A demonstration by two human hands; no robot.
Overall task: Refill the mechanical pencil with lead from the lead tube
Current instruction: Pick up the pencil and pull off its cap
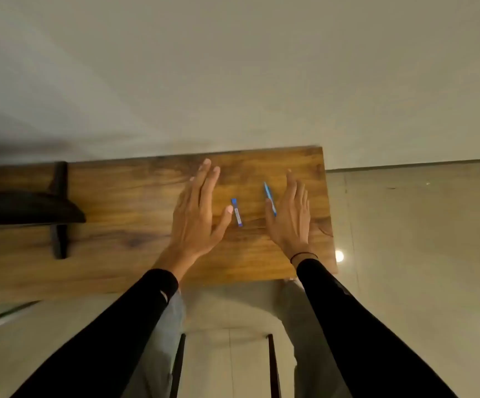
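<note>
The mechanical pencil (270,198) lies on the wooden tabletop (135,214), just beside my right hand (290,216), whose thumb touches it or nearly does. The lead tube (237,212) lies between my hands, close to the left hand's (197,208) thumb. Both hands are spread flat, each grip released and holding nothing. I judge nothing has started; both items sit within easy reach for pickup.

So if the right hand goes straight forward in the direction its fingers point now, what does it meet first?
Probably nothing on the table. The right hand points toward the far edge of the wooden table, then the wall. The blue mechanical pencil lies beside its thumb, not ahead of the fingers.
</note>
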